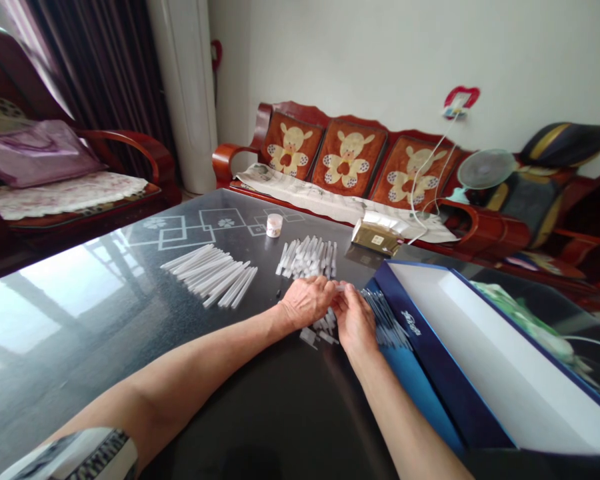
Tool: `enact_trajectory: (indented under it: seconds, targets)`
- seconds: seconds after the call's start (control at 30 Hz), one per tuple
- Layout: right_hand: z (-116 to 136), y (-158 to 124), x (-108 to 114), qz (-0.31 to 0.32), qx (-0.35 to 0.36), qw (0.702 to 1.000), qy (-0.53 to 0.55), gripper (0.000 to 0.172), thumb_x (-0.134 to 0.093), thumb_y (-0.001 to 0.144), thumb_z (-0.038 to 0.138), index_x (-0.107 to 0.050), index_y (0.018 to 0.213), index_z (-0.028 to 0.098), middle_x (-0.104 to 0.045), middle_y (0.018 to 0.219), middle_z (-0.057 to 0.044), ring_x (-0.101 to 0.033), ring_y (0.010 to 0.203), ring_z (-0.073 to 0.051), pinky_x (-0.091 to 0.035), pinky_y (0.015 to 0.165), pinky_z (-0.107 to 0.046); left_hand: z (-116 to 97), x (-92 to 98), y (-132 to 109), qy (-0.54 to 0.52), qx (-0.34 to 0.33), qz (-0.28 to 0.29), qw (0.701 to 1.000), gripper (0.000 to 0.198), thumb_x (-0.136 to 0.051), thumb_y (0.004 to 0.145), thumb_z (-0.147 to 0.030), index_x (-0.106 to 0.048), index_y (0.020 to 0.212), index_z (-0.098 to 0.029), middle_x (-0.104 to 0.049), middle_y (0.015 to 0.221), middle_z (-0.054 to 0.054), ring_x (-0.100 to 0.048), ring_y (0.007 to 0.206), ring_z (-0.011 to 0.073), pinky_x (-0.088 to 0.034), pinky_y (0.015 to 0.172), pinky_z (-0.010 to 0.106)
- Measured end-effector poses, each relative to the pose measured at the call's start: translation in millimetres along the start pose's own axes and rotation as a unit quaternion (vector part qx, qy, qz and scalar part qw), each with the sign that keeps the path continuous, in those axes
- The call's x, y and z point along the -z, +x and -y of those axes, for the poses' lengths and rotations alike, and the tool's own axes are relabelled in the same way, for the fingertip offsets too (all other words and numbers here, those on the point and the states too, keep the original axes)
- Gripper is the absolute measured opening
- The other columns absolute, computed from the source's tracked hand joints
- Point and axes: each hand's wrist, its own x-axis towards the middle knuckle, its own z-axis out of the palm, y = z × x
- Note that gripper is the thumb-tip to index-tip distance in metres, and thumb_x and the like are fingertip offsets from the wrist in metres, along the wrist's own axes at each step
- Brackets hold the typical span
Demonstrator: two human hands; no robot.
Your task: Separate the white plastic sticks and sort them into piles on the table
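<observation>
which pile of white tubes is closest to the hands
The small loose pile of short tubes, lying right under the left hand and right hand. The long-tube row and the far bunch lie clear of them.

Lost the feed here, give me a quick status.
Left hand and right hand pinch one small clear tube together. Loose short pieces under the hands. Blue box close on the right.

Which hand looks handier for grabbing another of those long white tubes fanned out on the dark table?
Left, probably. The left hand lies on the same side as the long white tubes; the right hand sits beside the blue box.
</observation>
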Motion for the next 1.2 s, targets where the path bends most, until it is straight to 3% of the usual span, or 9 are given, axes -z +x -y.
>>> enact_trajectory:
  seconds: [0.17,0.23,0.3,0.4,0.5,0.6,0.73,0.93,1.2]
  targets:
    - [22.1,22.3,25.9,-0.069,0.053,0.996,-0.01,0.022,-0.061,0.08,0.04,-0.056,0.085,0.02,-0.072,0.08,-0.002,-0.07,0.083,-0.017,-0.054,0.078,-0.034,10.4,-2.7,0.1,-0.006,0.046,-0.025,0.999,0.033,-0.034,0.097,-0.032,-0.06,0.084,-0.015,-0.061,0.076,0.008,-0.061,0.07,0.0183,-0.041,0.059,0.028]
    - [24.6,23.4,30.4,-0.061,0.087,0.993,-0.056,0.026,-0.058,0.08,0.043,-0.057,0.09,0.019,-0.072,0.081,-0.004,-0.07,0.082,-0.018,-0.054,0.076,-0.034,15.4,-4.1,0.3,0.004,0.062,-0.033,0.998,0.036,-0.032,0.098,-0.034,-0.06,0.085,-0.015,-0.061,0.076,0.008,-0.061,0.071,0.018,-0.04,0.059,0.027]
    - [22.5,18.0,28.3,-0.016,0.129,0.979,-0.159,0.031,-0.055,0.081,0.046,-0.06,0.094,0.018,-0.072,0.081,-0.006,-0.069,0.081,-0.02,-0.054,0.072,-0.034,19.9,-5.6,0.1,0.013,0.074,-0.034,0.997,0.036,-0.031,0.098,-0.035,-0.06,0.087,-0.015,-0.062,0.077,0.007,-0.06,0.073,0.0178,-0.04,0.06,0.027]
    - [16.8,5.2,19.3,0.081,0.22,0.897,-0.375,0.03,-0.051,0.083,0.044,-0.065,0.088,0.018,-0.072,0.086,-0.008,-0.066,0.083,-0.022,-0.052,0.075,-0.034,25.6,-6.9,-0.9,0.016,0.087,-0.023,0.996,0.036,-0.031,0.098,-0.036,-0.06,0.089,-0.016,-0.062,0.08,0.007,-0.06,0.075,0.0178,-0.041,0.063,0.026]
    - [12.0,-4.1,13.9,0.151,0.315,0.803,-0.484,0.024,-0.051,0.083,0.035,-0.067,0.079,0.019,-0.07,0.09,-0.009,-0.064,0.088,-0.023,-0.049,0.081,-0.034,29.4,-6.9,-1.2,0.015,0.094,-0.013,0.995,0.036,-0.031,0.098,-0.036,-0.059,0.09,-0.016,-0.062,0.082,0.006,-0.06,0.077,0.0176,-0.041,0.066,0.026]
    - [6.4,-6.8,15.0,0.187,0.359,0.765,-0.501,0.02,-0.051,0.084,0.031,-0.067,0.078,0.019,-0.069,0.091,-0.009,-0.064,0.09,-0.022,-0.048,0.085,-0.034,30.6,-6.2,-0.4,0.015,0.093,-0.007,0.996,0.036,-0.031,0.098,-0.037,-0.059,0.09,-0.015,-0.062,0.082,0.007,-0.06,0.077,0.0176,-0.042,0.067,0.026]
    - [-1.1,-5.0,19.3,0.156,0.366,0.785,-0.475,0.022,-0.049,0.087,0.032,-0.066,0.091,0.019,-0.068,0.096,-0.009,-0.063,0.093,-0.022,-0.05,0.081,-0.033,30.4,-6.7,0.3,0.013,0.084,-0.004,0.996,0.036,-0.031,0.098,-0.037,-0.059,0.09,-0.016,-0.062,0.082,0.007,-0.059,0.077,0.0174,-0.042,0.066,0.026]
    - [-2.6,0.9,20.4,0.121,0.304,0.833,-0.446,0.032,-0.046,0.089,0.041,-0.067,0.091,0.017,-0.069,0.095,-0.011,-0.064,0.088,-0.022,-0.051,0.07,-0.03,30.5,-9.8,0.2,0.012,0.053,-0.006,0.998,0.034,-0.032,0.098,-0.036,-0.059,0.088,-0.016,-0.061,0.082,0.006,-0.059,0.078,0.0166,-0.044,0.067,0.026]
    - [-0.7,5.6,23.0,0.104,0.243,0.861,-0.434,0.038,-0.048,0.087,0.05,-0.068,0.092,0.018,-0.071,0.096,-0.01,-0.063,0.093,-0.024,-0.049,0.082,-0.033,28.5,-10.6,1.8,-0.007,0.03,-0.005,1.0,0.035,-0.033,0.097,-0.036,-0.059,0.085,-0.016,-0.059,0.08,0.006,-0.058,0.076,0.0175,-0.043,0.063,0.027]
